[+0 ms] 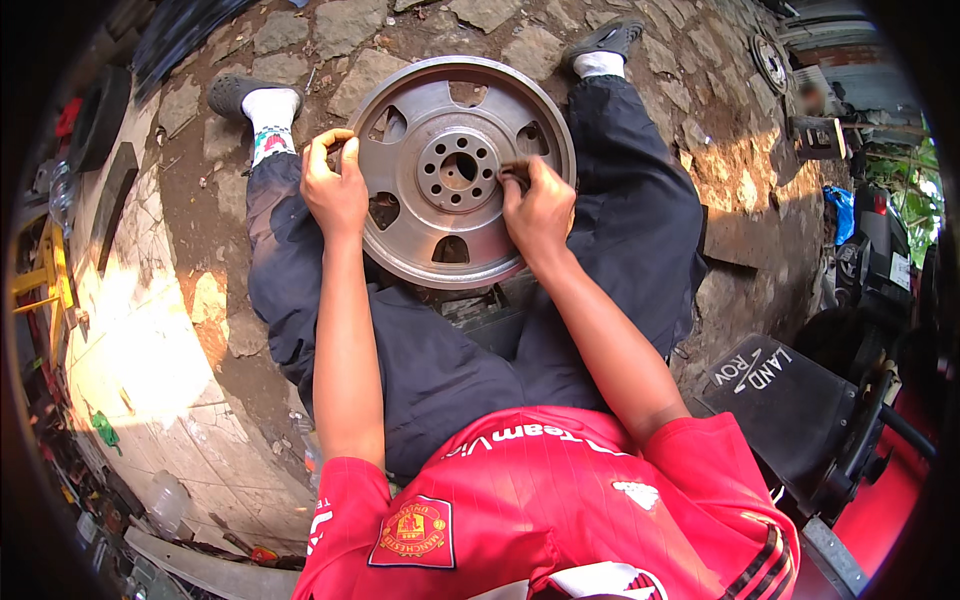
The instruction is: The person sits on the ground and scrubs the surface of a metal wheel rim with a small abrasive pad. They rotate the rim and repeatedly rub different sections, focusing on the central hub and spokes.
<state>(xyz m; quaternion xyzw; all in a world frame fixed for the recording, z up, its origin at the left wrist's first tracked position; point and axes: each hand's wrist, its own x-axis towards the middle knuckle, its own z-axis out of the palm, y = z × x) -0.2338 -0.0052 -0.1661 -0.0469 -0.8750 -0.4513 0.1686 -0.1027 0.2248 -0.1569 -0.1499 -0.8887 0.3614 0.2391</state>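
Observation:
A bare metal wheel rim [480, 215], grey-brown, rests between my legs with its face toward me. It has a round centre hole, a ring of bolt holes and several larger openings farther out. My left hand [337, 188] is closed on the rim's left edge, its thumb and fingers pinching the lip. My right hand [541, 208] is over the right part of the face, fingers bent together beside the bolt holes. A small dark piece seems to sit at those fingertips; its kind cannot be made out.
Uneven stone paving [345, 25] runs under my feet. Pale slabs lie to the left, with a tyre [103, 120] and a yellow metal frame [50, 265] beyond. Another wheel [770, 62] is at the far right. A black mud flap [765, 400] is close on my right.

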